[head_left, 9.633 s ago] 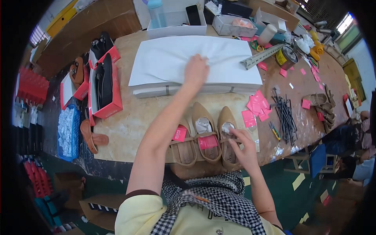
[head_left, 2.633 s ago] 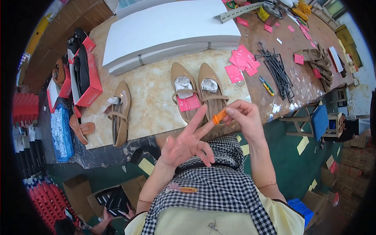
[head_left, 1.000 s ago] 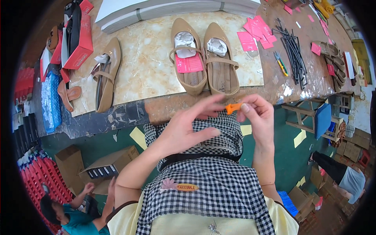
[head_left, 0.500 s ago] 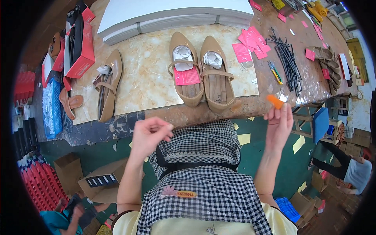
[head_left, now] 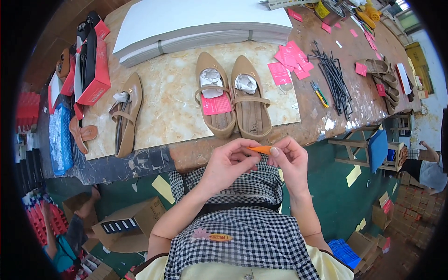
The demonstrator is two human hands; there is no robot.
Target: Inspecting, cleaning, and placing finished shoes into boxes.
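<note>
In front of my waist, at the table's near edge, my left hand and my right hand are close together. Between them is a small, pointed orange piece, thin and soft-looking; its exact kind is unclear. My right thumb and fingers pinch one end, and my left fingertips close on the other. Just beyond my hands, a pair of tan pointed flats stands side by side: the left shoe has a pink card and white paper inside, the right shoe only paper. Another tan flat lies on its side farther left.
A thick white paper stack lies at the back. Pink cards, a small cutter and black metal rods lie rightward. Red shoe boxes and a brown sandal are leftward. Other people are at both lower sides.
My right hand has come left and inward with the orange piece, from the table's right edge to my waist. My left hand has moved right to meet it.
</note>
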